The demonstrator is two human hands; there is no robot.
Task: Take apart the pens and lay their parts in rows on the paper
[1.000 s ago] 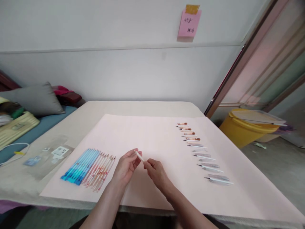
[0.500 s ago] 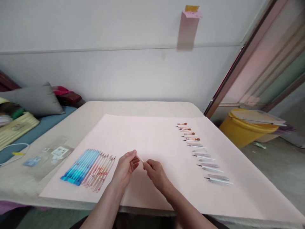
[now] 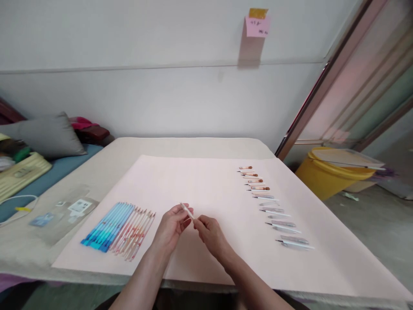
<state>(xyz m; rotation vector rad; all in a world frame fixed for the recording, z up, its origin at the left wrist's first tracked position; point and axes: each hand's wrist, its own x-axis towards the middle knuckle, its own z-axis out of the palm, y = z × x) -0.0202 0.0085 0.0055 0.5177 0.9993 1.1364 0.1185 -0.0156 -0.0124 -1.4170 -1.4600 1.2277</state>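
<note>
Okay, both forearms angle in from the near edge of the counter (image 3: 125, 150). Left hand (image 3: 171, 223) is half-curled, palm inward, grip closed on the white stick (image 3: 187, 210) near its far end, thumb one side, fingers the other. Right hand (image 3: 211, 234) is knuckles-up, grip pinched on the near end. Stick spans the two hands over the pale sheet (image 3: 193, 183). Long axis diagonal; far tip points away and left. Can't tell its vertical tilt from where I stand.

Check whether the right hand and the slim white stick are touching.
Touching: the head view shows the right hand pinching the slim white stick at its near end.
</note>
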